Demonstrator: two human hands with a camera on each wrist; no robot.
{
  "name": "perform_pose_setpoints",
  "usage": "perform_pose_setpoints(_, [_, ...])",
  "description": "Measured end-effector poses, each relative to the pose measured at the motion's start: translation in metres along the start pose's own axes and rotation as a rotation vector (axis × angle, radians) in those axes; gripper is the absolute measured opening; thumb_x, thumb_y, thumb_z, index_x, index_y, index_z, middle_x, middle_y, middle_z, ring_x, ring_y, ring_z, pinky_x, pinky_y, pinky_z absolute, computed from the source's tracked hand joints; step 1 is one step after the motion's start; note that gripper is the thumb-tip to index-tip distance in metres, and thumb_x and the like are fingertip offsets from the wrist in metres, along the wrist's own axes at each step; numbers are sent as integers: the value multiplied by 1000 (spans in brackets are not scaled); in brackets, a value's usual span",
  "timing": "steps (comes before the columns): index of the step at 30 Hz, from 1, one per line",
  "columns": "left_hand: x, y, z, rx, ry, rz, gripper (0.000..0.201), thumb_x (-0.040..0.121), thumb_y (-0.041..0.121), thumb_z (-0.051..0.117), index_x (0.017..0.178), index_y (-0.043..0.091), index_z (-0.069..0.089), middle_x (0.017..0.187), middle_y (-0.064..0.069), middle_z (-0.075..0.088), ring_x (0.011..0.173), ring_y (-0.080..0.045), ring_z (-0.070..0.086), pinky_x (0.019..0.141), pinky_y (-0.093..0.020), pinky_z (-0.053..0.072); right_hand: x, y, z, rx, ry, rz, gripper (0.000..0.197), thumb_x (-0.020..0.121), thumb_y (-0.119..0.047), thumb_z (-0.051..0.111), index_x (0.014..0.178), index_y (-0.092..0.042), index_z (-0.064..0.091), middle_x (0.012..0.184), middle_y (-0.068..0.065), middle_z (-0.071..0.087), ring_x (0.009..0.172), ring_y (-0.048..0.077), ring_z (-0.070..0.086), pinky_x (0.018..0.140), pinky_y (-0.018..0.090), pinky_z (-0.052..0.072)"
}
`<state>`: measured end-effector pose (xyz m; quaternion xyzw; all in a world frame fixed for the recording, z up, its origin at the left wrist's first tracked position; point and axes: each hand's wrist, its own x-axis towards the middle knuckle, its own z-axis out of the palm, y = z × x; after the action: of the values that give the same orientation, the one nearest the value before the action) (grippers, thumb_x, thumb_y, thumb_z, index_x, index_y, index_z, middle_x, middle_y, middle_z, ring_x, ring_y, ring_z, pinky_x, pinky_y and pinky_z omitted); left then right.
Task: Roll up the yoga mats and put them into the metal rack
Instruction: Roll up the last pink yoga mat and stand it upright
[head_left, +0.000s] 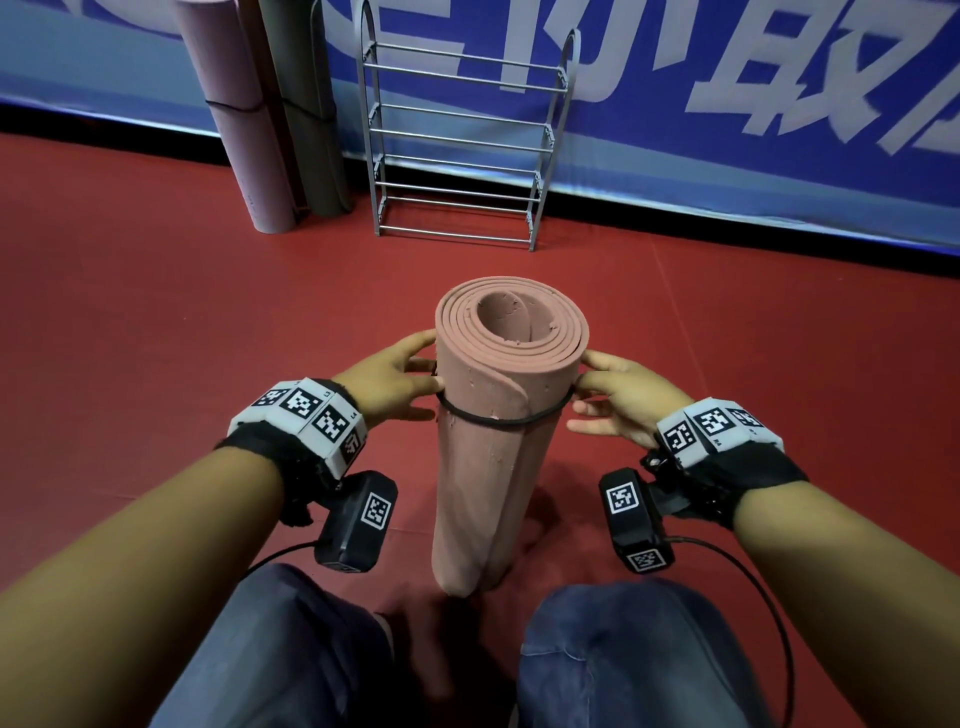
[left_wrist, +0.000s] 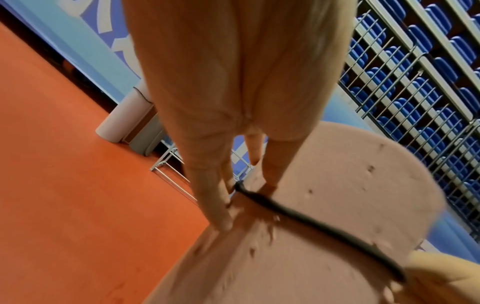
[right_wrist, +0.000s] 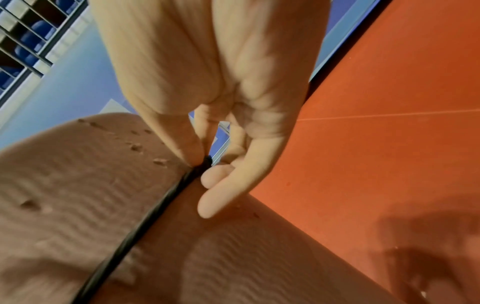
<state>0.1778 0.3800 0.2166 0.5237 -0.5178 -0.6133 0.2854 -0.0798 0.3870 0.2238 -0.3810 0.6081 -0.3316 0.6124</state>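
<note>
Pink foam, rolled into a yoga mat, stands upright on the red floor between the person's knees. A black band is wrapped around it. The band is pinched at the left side by the left hand and at the right side by the right hand. Farther, the metal rack is seen at the floor's far edge, with two rolled mats beside it.

A sports hall: red floor, long blue banner along the wall, rows of blue seats behind railings.
</note>
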Motion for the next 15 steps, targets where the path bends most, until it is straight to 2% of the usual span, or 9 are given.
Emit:
perform_pose_setpoints(3, [7, -5, 7, -95, 88, -11, 40, 100, 8, 50, 136, 24, 47, 91, -4, 59, 75, -14, 57, 63, -31, 57, 12, 2, 3, 44, 86, -64, 50, 96, 5, 45, 142, -16, 48, 73, 4, 57, 46, 4, 56, 55, 25, 58])
perform_pose_setpoints(5, [11, -9, 9, -176, 135, -3, 36, 100, 8, 50, 133, 21, 50, 83, -4, 57, 68, -13, 54, 57, -28, 58, 20, 6, 6, 62, 116, -100, 51, 96, 6, 45, 143, -14, 48, 72, 3, 57, 47, 3, 55, 58, 24, 59])
perform_pose_setpoints(8, [15, -13, 8, -242, 153, 16, 38, 98, 1, 51, 132, 17, 53, 95, -10, 58, 72, -16, 56, 57, -25, 58, 29, 10, 9, 83, 129, -127, 50, 95, 5, 45, 142, -13, 49, 66, -3, 57, 47, 2, 53, 60, 24, 58])
perform_pose_setpoints(12, [22, -13, 4, -287, 194, 41, 36, 93, -9, 52, 127, 2, 58, 108, -19, 59, 81, -21, 61, 69, -29, 60, 39, 10, 11, 70, 150, -167, 50, 94, 7, 46, 141, -9, 50, 59, -5, 57, 45, 1, 52, 58, 21, 58])
perform_pose_setpoints(15, [27, -15, 3, -314, 219, 75, 36, 90, -14, 54, 124, -4, 59, 107, -19, 60, 78, -21, 63, 69, -25, 60, 45, 10, 14, 34, 180, -204, 51, 93, 9, 48, 141, -8, 50, 63, 3, 49, 42, 1, 49, 55, 20, 57])
